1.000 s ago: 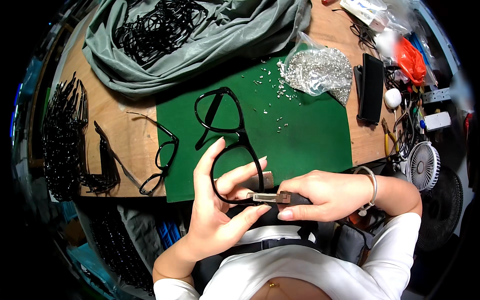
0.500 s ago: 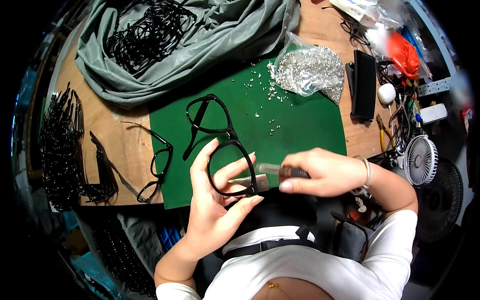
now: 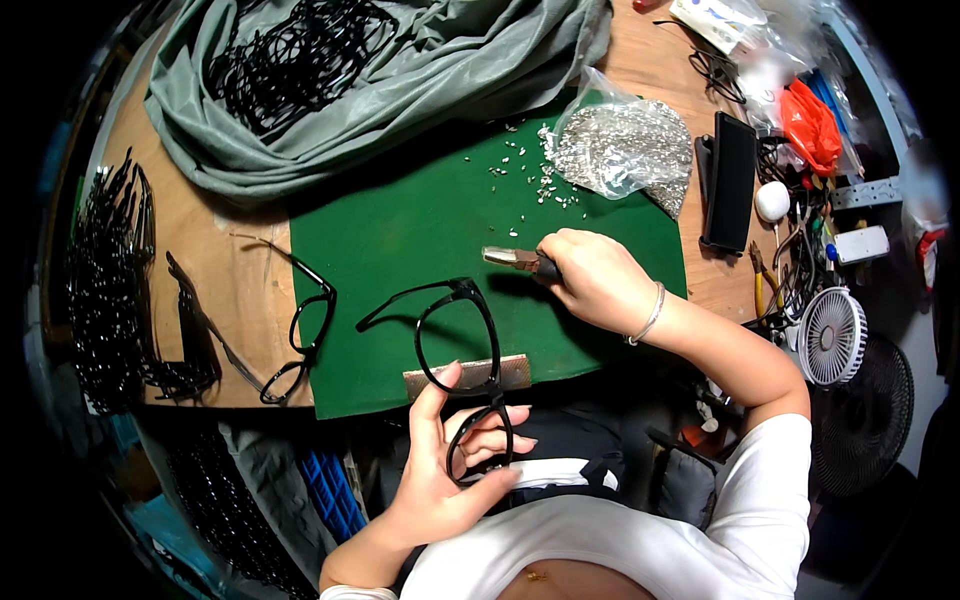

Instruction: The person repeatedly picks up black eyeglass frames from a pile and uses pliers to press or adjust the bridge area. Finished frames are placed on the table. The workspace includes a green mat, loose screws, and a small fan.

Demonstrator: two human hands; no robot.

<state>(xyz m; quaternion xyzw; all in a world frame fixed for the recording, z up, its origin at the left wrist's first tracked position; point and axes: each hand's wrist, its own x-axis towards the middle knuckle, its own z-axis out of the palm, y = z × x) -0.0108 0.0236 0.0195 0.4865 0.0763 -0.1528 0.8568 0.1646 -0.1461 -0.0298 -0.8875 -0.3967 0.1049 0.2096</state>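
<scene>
My left hand (image 3: pixel 435 490) holds a black eyeglass frame (image 3: pixel 494 345) by its nearer rim, fingers and thumb around it at the table's front edge. One temple extends leftward from the far end of the frame, over the green mat (image 3: pixel 390 250). In my right hand (image 3: pixel 600 285) is a pair of pliers (image 3: pixel 520 260), its flat jaws pointing left above the mat, apart from the frame. Beneath the frame, a textured metallic strip (image 3: pixel 515 371) lies along the mat's front edge. Small silvery pieces (image 3: pixel 545 185) are scattered beyond the pliers.
A clear bag (image 3: pixel 625 145) of silvery pieces sits at the mat's far right. Another black eyeglass frame (image 3: pixel 331 305) rests at left, near stacked black frames (image 3: pixel 105 290). Grey cloth (image 3: pixel 420 110) surrounds a black tangled heap. A phone-like black slab (image 3: pixel 730 185), yellow-handled pliers (image 3: pixel 765 285) and white fan (image 3: pixel 832 335) are right.
My left hand has drawn the eyeglass frame nearer to my body and turned it. My right hand has moved away from the table's front edge with the pliers.
</scene>
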